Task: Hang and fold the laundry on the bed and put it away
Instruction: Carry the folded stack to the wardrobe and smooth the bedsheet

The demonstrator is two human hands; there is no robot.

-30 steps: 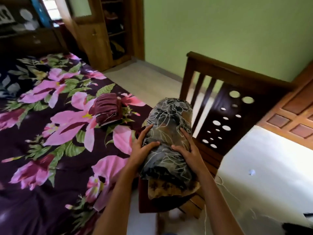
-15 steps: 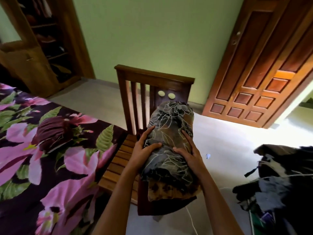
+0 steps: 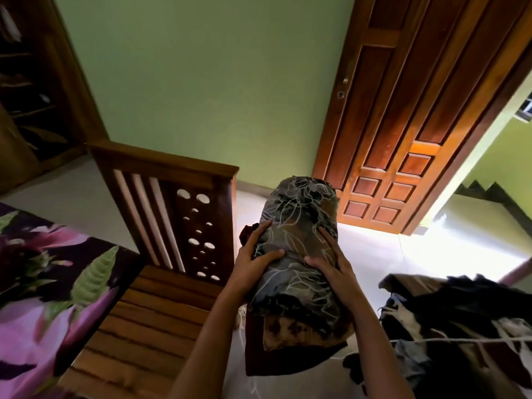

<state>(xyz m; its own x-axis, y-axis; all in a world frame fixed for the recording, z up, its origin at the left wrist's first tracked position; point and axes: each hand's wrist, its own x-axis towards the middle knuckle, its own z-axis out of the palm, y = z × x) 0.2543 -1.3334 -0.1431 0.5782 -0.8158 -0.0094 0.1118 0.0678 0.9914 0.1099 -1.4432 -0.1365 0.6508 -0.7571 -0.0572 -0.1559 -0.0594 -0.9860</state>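
Note:
I carry a stack of folded laundry (image 3: pixel 299 223) in front of me, above the floor. Its top piece is dark cloth with pale line-drawn flowers; brown and maroon pieces show underneath. My left hand (image 3: pixel 253 263) grips the stack's left side with the thumb across the top. My right hand (image 3: pixel 331 263) grips its right side in the same way. The bed (image 3: pixel 43 283), covered by a purple floral sheet, lies at the lower left.
A wooden chair (image 3: pixel 161 283) with a slatted seat stands just left of the stack, next to the bed. A panelled wooden door (image 3: pixel 403 125) stands open ahead on the right, with stairs (image 3: pixel 495 197) beyond. Dark clothes (image 3: pixel 460 326) hang on a line at lower right. A wooden wardrobe (image 3: pixel 34 96) stands far left.
My view has swung right, away from the bed toward the door. Both hands keep the same hold on the stack, which now sits right of the chair.

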